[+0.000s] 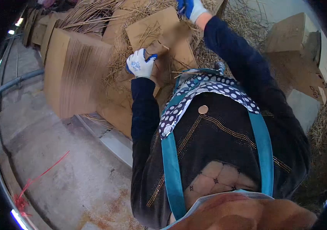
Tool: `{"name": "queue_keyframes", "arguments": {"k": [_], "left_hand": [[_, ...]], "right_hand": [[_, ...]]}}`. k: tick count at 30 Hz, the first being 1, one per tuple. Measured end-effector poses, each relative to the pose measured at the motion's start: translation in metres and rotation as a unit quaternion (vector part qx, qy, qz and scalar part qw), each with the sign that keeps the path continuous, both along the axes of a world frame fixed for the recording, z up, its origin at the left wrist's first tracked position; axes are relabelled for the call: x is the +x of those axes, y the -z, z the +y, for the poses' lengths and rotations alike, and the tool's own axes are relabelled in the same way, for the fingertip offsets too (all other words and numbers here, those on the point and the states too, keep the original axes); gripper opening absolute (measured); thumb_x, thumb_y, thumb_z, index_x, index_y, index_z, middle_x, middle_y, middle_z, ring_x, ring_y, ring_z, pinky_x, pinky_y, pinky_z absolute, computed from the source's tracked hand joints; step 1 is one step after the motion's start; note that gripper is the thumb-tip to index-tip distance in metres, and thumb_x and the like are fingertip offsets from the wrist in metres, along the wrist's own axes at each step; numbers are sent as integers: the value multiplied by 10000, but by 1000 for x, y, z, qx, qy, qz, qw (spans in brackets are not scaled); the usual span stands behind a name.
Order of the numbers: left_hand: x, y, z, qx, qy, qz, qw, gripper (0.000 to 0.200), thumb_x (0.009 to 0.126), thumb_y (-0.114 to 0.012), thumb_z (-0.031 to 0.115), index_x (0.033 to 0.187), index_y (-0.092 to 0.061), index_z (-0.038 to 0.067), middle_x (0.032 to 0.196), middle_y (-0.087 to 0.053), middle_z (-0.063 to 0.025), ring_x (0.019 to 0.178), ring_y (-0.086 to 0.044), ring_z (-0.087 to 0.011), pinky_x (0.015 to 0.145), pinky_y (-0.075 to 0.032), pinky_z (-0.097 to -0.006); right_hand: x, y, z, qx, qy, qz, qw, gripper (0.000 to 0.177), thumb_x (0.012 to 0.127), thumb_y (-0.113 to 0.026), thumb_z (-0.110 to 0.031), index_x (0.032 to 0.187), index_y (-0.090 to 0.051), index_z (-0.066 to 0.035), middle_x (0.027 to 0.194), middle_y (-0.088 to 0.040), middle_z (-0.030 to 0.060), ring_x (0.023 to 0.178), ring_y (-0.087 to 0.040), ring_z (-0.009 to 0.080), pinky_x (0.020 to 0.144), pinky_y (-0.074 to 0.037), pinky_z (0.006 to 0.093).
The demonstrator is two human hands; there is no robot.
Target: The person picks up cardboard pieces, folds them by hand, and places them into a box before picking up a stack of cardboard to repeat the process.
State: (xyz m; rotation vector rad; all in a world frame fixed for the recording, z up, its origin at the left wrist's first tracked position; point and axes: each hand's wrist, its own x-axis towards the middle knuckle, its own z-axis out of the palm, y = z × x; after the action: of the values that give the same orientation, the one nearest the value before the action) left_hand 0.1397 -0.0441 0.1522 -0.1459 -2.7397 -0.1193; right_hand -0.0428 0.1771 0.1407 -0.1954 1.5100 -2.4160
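Observation:
Both my hands wear white gloves with blue palms. My left hand [139, 63] grips the near edge of a brown cardboard sheet [159, 30] that lies on a heap of dry straw [113, 65]. Farther off, my right hand [189, 8] reaches to the sheet's far edge at the top of the view; its fingers are partly cut off and I cannot tell whether they close on the cardboard. Dark blue sleeves cover both my arms.
A thick stack of flat cardboard sheets [73, 73] stands on edge to the left. Cardboard boxes [301, 50] sit at the right among straw. Below left is a concrete floor [56, 165] with a red string [37, 178]. A pipe [14, 82] runs along the left.

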Motion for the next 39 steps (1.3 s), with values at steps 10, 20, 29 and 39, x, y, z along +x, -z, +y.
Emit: {"name": "queue_keyframes", "arguments": {"k": [10, 20, 29, 39], "left_hand": [[5, -5, -1, -6, -20, -45, 999, 471, 605, -748, 421, 945, -625, 120, 879, -632, -74, 833, -586, -276, 789, -396, -403], [0, 4, -6, -9, -2, 2, 1000, 464, 597, -752, 413, 927, -618, 116, 855, -626, -79, 827, -580, -285, 783, -394, -403], [-7, 10, -11, -1, 7, 6, 1000, 429, 565, -766, 387, 860, -606, 120, 775, -611, -67, 774, -574, -290, 735, -396, -414], [2, -9, 1, -24, -8, -10, 1000, 486, 616, -746, 429, 956, -625, 104, 874, -634, -80, 820, -586, -278, 764, -404, -402]], "right_hand": [[40, -20, -26, 399, -104, 638, 650, 377, 813, -591, -393, 919, -632, -34, 868, -654, 136, 858, -616, 297, 774, -479, 391], [17, -51, -11, 362, -60, 502, 783, 578, 788, -646, -323, 1291, -453, -114, 1232, -491, 166, 1124, -478, 269, 914, -392, 416], [73, 1, -37, 423, -41, 791, 440, 489, 704, -618, -184, 1183, -534, -131, 1209, -513, 116, 1240, -420, 300, 1036, -329, 475], [-17, -69, -28, -60, -222, 15, 973, 525, 910, -560, -291, 1352, -389, -65, 1175, -554, 125, 1048, -540, 206, 851, -437, 335]]}}
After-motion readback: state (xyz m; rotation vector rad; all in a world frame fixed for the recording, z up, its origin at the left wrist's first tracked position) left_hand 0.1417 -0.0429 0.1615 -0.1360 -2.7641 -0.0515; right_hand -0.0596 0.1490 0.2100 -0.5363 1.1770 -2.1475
